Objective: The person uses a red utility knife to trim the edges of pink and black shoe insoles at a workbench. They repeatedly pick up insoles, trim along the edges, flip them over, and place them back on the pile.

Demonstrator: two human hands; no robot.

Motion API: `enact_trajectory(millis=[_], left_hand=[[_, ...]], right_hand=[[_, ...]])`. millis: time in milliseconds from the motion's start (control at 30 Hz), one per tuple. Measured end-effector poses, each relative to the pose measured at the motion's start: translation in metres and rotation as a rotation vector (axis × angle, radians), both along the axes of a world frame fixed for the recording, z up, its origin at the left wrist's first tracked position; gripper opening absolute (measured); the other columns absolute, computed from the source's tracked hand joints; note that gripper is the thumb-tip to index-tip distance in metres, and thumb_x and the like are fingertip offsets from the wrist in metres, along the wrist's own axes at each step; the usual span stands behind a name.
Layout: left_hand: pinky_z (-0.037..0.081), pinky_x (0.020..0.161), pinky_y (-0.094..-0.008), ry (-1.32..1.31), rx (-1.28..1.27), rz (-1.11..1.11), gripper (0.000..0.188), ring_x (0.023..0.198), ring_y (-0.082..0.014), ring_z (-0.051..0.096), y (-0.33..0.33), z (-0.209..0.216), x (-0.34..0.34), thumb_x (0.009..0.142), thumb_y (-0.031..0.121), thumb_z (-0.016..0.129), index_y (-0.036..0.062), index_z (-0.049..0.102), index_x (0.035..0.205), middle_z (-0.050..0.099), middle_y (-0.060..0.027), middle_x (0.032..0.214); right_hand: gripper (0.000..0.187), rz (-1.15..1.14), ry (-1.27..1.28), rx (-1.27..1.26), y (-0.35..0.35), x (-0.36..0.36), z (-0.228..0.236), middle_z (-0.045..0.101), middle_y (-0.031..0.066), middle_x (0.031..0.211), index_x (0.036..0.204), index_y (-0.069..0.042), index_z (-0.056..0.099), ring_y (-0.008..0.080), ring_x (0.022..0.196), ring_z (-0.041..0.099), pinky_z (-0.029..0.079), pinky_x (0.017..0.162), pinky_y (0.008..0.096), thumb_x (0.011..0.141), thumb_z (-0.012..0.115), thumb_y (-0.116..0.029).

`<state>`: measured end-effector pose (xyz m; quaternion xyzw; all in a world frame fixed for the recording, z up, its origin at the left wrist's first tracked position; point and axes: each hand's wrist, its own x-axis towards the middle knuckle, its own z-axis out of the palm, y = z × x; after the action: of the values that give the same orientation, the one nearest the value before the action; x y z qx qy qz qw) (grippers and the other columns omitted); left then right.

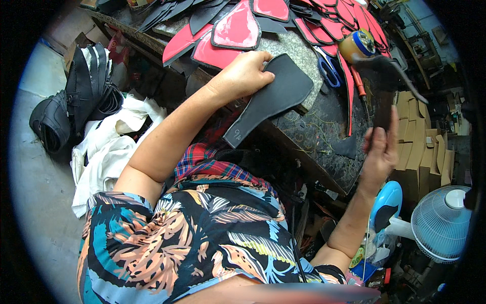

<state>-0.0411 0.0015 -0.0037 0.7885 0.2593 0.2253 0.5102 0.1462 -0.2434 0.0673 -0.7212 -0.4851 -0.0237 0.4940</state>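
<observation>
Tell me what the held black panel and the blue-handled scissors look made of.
Black panel: perhaps leather or synthetic sheet; matte, by its dull, smooth surface.
Scissors: handles likely smooth plastic, from their even blue; blades probably metal, from their pale shine.

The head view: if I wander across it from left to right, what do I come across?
White cloth → black cut-out piece → blue-handled scissors → red-handled tool → cardboard boxes.
</observation>
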Motion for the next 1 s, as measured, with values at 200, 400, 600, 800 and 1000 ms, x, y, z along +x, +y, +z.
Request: enact_trajectory(millis=[200,400,600,800,1000], left_hand=[[0.045,0.051,-0.0280,0.064,-0.006,-0.018,0.040,0.058,-0.0085,0.056,0.000,0.006,-0.003,0.085,0.006,0.063,-0.0078,0.057,0.122,0.061,-0.0035,0.068],[0.053,0.055,-0.0374,0.010,-0.103,0.013,0.044,0.062,-0.0246,0.067,0.001,-0.003,0.000,0.081,0.010,0.062,-0.0062,0.058,0.122,0.067,-0.0177,0.074],[0.048,0.043,-0.0314,-0.171,-0.362,-0.078,0.039,0.054,-0.0157,0.063,-0.005,0.021,-0.004,0.087,0.008,0.061,-0.0047,0.054,0.124,0.067,-0.0114,0.074],[0.053,0.063,-0.0346,-0.523,0.538,0.218,0.031,0.071,-0.0262,0.064,-0.030,0.077,-0.012,0.083,0.007,0.067,0.0079,0.063,0.114,0.062,-0.0104,0.079],[0.053,0.075,-0.0334,-0.485,1.257,0.064,0.011,0.085,-0.0225,0.060,-0.052,0.057,0.008,0.075,0.015,0.062,0.0114,0.060,0.084,0.057,-0.0035,0.085]], right_hand=[[0.044,-0.052,-0.210,-0.347,0.009,-0.003,-0.015,0.068,0.0191,0.119,0.137,-0.016,0.058,0.0227,0.101,0.071,0.052,0.084,0.0317,0.094,0.065,-0.018],[0.045,0.026,0.050,-0.111,-0.002,-0.007,-0.015,0.067,0.0138,0.125,0.138,-0.008,0.056,0.0169,0.099,0.068,0.052,0.083,0.0317,0.094,0.064,-0.011],[0.046,0.052,0.057,-0.281,-0.012,-0.002,-0.032,0.065,0.0042,0.099,0.140,-0.009,0.055,0.0056,0.074,0.054,0.042,0.063,0.0214,0.095,0.062,-0.010],[0.048,-0.008,0.445,-0.027,-0.030,0.012,-0.025,0.055,-0.0020,0.074,0.146,-0.009,0.047,0.0024,0.060,0.045,0.038,0.051,0.0168,0.100,0.057,-0.016],[0.047,-0.041,0.425,0.176,-0.027,0.013,-0.014,0.058,0.0002,0.073,0.144,-0.006,0.048,0.0027,0.058,0.048,0.039,0.049,0.0163,0.100,0.057,-0.019]])
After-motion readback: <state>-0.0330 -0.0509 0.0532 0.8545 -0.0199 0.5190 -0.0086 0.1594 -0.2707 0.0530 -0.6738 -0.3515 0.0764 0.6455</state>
